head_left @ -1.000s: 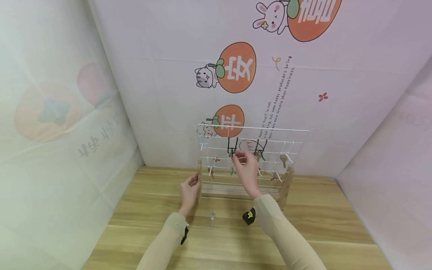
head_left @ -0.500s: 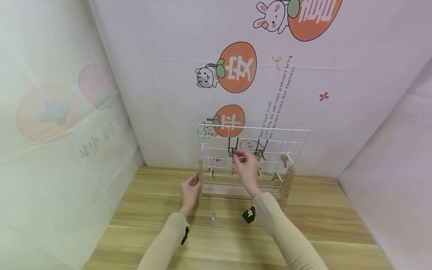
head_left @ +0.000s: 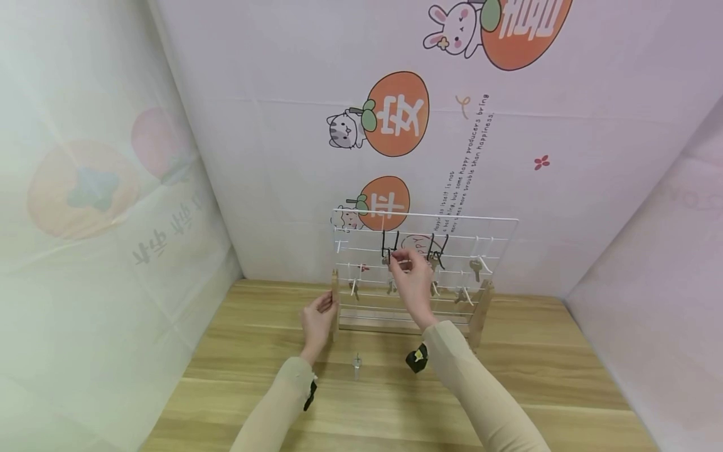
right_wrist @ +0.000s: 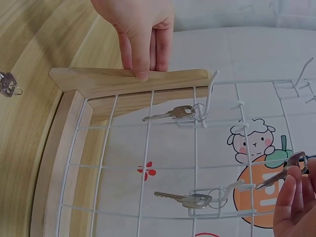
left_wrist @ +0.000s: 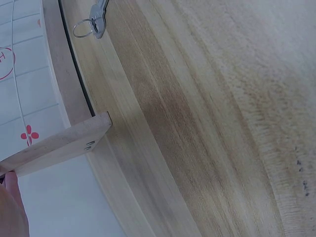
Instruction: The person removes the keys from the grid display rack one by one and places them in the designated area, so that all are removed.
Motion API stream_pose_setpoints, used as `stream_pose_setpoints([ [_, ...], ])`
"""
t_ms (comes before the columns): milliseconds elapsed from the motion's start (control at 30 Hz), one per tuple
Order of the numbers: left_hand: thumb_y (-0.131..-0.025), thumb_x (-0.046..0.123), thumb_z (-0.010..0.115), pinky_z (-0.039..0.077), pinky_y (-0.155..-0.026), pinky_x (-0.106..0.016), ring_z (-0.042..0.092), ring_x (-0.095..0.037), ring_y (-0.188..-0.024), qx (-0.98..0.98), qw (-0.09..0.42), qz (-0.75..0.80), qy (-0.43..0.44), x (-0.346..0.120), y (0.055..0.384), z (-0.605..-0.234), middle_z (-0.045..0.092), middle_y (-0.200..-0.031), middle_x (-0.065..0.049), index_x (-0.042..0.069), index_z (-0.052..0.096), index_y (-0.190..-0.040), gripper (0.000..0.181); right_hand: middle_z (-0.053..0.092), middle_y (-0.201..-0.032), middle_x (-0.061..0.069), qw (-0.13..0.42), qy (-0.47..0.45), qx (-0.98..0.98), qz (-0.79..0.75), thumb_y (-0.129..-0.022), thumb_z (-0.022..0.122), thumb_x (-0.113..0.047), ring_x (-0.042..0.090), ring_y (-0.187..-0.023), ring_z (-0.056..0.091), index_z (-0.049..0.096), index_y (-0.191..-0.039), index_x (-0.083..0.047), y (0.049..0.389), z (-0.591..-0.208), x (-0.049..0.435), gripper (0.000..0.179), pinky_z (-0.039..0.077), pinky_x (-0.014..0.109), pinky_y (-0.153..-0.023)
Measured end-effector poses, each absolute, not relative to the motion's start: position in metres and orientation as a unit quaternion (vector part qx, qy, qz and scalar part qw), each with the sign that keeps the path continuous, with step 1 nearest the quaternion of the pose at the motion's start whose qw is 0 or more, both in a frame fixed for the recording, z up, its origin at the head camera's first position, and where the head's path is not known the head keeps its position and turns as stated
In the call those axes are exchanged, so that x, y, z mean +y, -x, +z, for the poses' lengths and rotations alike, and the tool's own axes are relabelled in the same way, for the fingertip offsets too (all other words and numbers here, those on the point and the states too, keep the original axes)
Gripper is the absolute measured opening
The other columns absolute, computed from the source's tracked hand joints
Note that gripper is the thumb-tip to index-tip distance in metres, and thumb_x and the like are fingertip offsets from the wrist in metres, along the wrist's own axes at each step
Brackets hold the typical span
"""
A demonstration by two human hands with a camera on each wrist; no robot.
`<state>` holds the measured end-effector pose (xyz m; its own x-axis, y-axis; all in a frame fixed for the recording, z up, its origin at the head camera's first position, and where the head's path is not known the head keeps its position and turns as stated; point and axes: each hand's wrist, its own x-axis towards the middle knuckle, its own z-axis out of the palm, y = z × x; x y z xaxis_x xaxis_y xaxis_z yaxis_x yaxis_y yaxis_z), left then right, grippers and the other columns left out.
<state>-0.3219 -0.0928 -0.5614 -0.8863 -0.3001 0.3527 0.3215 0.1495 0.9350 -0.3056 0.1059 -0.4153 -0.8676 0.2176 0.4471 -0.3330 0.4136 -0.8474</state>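
Note:
In the head view my right hand (head_left: 414,282) is raised to the upper part of a white wire rack (head_left: 452,216). Its thumb and fingers pinch a metal key (right_wrist: 276,179) by a black hook (head_left: 384,243); the key's head is partly covered by the fingertips in the right wrist view. With thumb on one face and fingers on the other, my left hand (head_left: 317,320) grips the rack's wooden side post (right_wrist: 173,75). Other keys hang by rings from white hooks, among them an upper key (right_wrist: 170,113) and a lower key (right_wrist: 185,199) in the right wrist view.
A loose key (head_left: 357,364) with a ring lies on the wooden table (head_left: 254,307) in front of the rack. Behind stands a printed white backdrop (head_left: 271,163). Small black objects sit by both cuffs, the right one (head_left: 417,360) bearing a yellow mark.

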Motion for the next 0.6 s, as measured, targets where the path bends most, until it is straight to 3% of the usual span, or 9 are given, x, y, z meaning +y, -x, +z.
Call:
stream_pose_setpoints([
  [600, -0.083, -0.008, 0.072, 0.064, -0.082, -0.028, 0.073, -0.040, -0.098, -0.724, 0.233, -0.650, -0.004, -0.0889, 0.3196, -0.5581, 0.072, -0.109, -0.029, -0.008, 0.069, -0.110, 0.027, 0.071, -0.097, 0.012, 0.252, -0.048, -0.800, 0.542, -0.095, 0.064, -0.011, 0.023, -0.087, 0.068, 0.067, -0.100, -0.006, 0.3059, -0.4144, 0.1077, 0.008, 0.051, 0.011, -0.064],
])
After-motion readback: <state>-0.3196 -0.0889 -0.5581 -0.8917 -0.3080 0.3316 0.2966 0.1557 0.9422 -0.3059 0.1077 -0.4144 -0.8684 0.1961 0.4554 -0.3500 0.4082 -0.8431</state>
